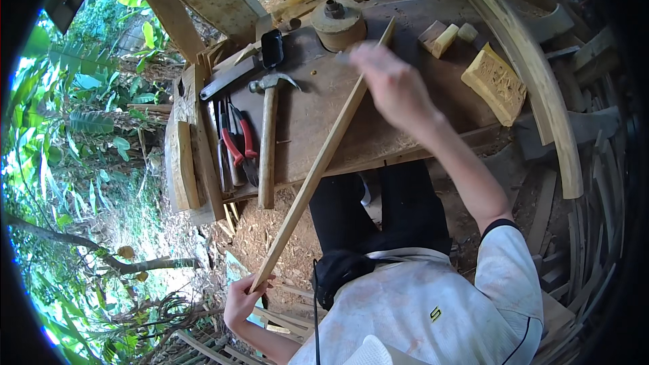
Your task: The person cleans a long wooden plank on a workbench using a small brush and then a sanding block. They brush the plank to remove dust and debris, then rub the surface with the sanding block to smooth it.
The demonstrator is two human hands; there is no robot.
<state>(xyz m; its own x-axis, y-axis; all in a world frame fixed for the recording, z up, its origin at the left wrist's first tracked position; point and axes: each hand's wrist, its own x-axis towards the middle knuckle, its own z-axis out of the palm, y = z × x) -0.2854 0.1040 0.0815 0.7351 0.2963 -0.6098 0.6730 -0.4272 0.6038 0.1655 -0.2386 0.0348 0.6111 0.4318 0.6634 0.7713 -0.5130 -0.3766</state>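
Note:
A long, narrow wooden strip (324,157) runs slantwise across the workbench (299,132) and out past its near edge. My left hand (246,294) grips the lower end of the strip, off the bench. Over the strip's far part is my right hand (388,78), blurred, with fingers closed around a small object that is too blurred to name. Left of the strip lie a claw hammer (268,137) with a wooden handle and red-handled pliers (242,144). A round, lidded container (338,25) with a metal neck stands near the strip's far end.
Small wood blocks (440,39) and a larger yellowish block (494,83) lie at the bench's right. Long curved timbers (545,86) arch beyond them. A black tray (272,48) sits near a dark bar (230,78). Boards (190,162) edge the bench's left end.

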